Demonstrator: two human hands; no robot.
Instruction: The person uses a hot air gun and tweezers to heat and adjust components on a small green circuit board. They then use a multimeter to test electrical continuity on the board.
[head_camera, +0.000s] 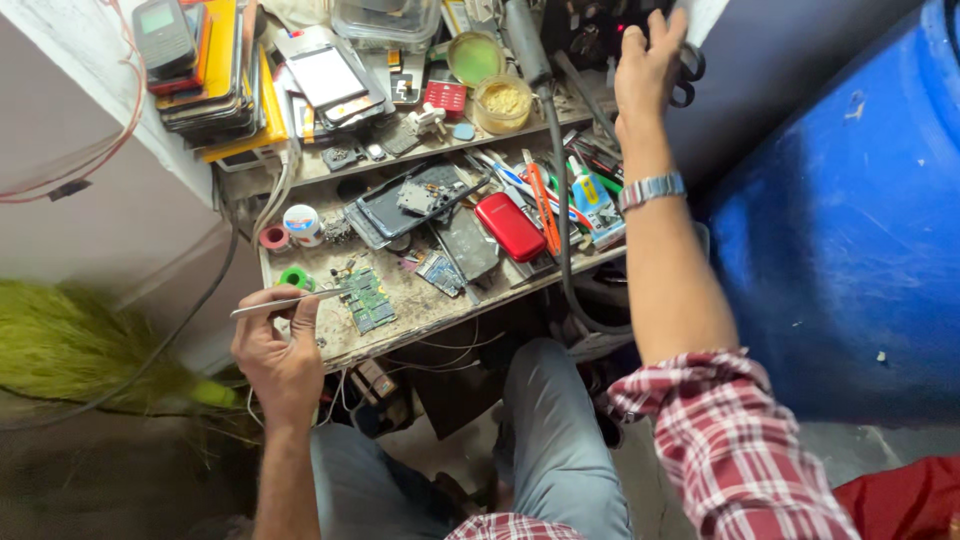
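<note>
One cluttered workbench (400, 325), blue wall (850, 230)

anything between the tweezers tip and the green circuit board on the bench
Nothing visible stands between them. The left hand holds the tweezers at the bench's near edge, tips pointing toward the green circuit board and ending right at its left edge. The green tape roll lies just behind the tweezers, off that line.

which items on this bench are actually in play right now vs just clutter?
In play:
- left hand holding tweezers
- green circuit board at the tweezer tip
- right hand reaching to the dark equipment at the back

Lying about:
- red phone
- stack of phones
- dismantled phone
- solder spool
- jar of yellowish paste
- pens and tools
</note>
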